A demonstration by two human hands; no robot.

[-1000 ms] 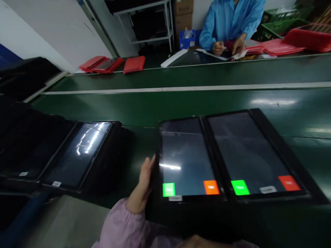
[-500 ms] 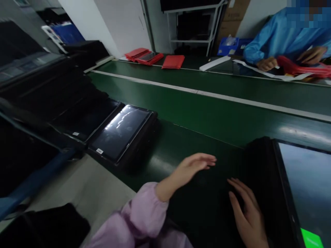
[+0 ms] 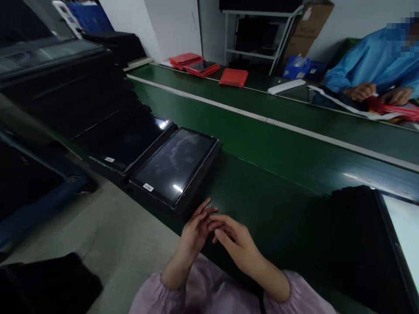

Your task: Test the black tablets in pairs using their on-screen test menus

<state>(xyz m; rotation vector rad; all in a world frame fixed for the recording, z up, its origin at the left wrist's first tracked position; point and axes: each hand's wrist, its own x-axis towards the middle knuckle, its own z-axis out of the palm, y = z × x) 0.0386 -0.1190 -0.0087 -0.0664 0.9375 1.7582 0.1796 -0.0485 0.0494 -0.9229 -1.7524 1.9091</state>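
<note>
My left hand (image 3: 194, 233) and my right hand (image 3: 240, 244) are together over the near edge of the green bench, their fingertips overlapping. No object shows between them. The left fingers are stretched forward, while the right ones are loosely curved and apart from the thumb. Just beyond my left hand lies a dark flat screen panel (image 3: 180, 163) on a black tray, with a small white label at its near corner. Another dark panel (image 3: 131, 146) rests beside it on the left. At the far right stands a black stack topped by a lit screen (image 3: 404, 226).
A green work surface (image 3: 278, 183) runs across, with a pale strip (image 3: 229, 104) along it. Red pouches (image 3: 233, 77) lie on its far side. Across at right, a co-worker in blue (image 3: 363, 56) handles something red. Black trays (image 3: 88, 96) are piled at left.
My left hand has drawn back and my right hand has moved left, away from the lit screen, so they now meet. The view has turned, shifting the panels rightward.
</note>
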